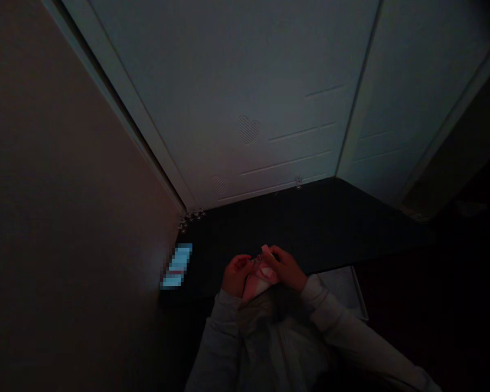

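In dim light, my left hand [236, 276] and my right hand [286, 268] come close together in front of my body. Between them is a soft pink-and-white piece that looks like cloth [257, 286]. My right fingers are closed on a pink end of it that sticks up past the thumb. My left thumb and fingers pinch a small shiny piece [256, 261], perhaps metal, right beside the cloth. Its exact kind is too dark and small to make out.
A dark low surface [277, 223] lies ahead, against white panels [228, 81] with carved hearts. Small shiny pieces [191, 216] cluster at its left corner; another shiny piece [298, 182] stands by the panel. A lit, pixelated rectangle [177, 267] is left; a white tray-like thing [359, 294] right.
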A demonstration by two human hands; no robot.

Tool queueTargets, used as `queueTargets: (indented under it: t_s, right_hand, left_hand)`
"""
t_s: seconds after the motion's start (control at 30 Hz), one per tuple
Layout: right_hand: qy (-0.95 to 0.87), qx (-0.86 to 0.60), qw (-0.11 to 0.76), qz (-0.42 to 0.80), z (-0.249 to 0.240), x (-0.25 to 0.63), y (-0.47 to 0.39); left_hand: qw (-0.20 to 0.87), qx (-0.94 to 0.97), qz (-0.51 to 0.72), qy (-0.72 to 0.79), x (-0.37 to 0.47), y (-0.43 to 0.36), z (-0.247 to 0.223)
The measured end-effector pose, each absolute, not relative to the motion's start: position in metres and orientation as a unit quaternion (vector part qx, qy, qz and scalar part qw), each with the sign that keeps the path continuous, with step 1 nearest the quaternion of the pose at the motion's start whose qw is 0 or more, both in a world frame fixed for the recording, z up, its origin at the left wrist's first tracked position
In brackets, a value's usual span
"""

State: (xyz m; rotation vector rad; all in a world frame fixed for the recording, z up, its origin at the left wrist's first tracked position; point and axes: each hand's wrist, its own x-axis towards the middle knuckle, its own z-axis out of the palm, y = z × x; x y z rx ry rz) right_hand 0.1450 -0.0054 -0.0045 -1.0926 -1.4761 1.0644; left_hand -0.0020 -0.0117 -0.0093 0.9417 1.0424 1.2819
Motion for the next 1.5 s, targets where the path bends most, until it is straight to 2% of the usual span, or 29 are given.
queueTargets:
  t_s: [0.9, 1.5]
  right_hand:
    - [-0.627, -0.441, 0.481, 0.426, -0.0042, 0.1475, -0.0057]
    - [-0.573, -0.408, 0.509, 0.495, 0.0033, 0.1477, -0.0077]
  left_hand:
    - [0.578, 0.406, 0.540, 0.457, -0.0013, -0.0119, -0.0091]
    - [0.574, 0.388, 0.557, 0.458, -0.0019, -0.0113, -0.0095]
